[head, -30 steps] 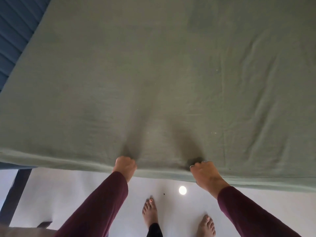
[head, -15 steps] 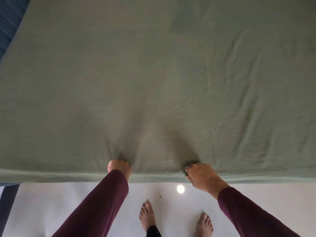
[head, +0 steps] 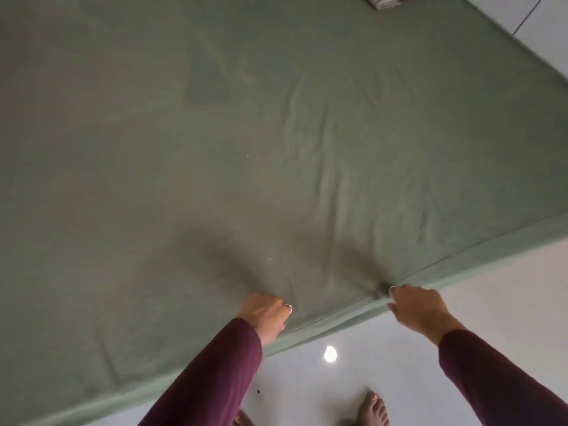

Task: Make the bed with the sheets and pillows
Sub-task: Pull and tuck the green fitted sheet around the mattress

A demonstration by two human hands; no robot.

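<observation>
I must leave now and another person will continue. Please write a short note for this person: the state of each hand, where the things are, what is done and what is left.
Left hand: grips the sheet at the near edge of the bed.
Right hand: pinches the same edge, further right.
Sheet: green, spread over the whole bed top in view; its hem hangs over the near edge. Creases run through the middle and right part.
A grey folded thing lies at the far corner; too little shows to tell what it is.
Done: sheet laid out.
Left: probably pull it tight, smooth the creases, then place pillows; none are plainly in view.
</observation>
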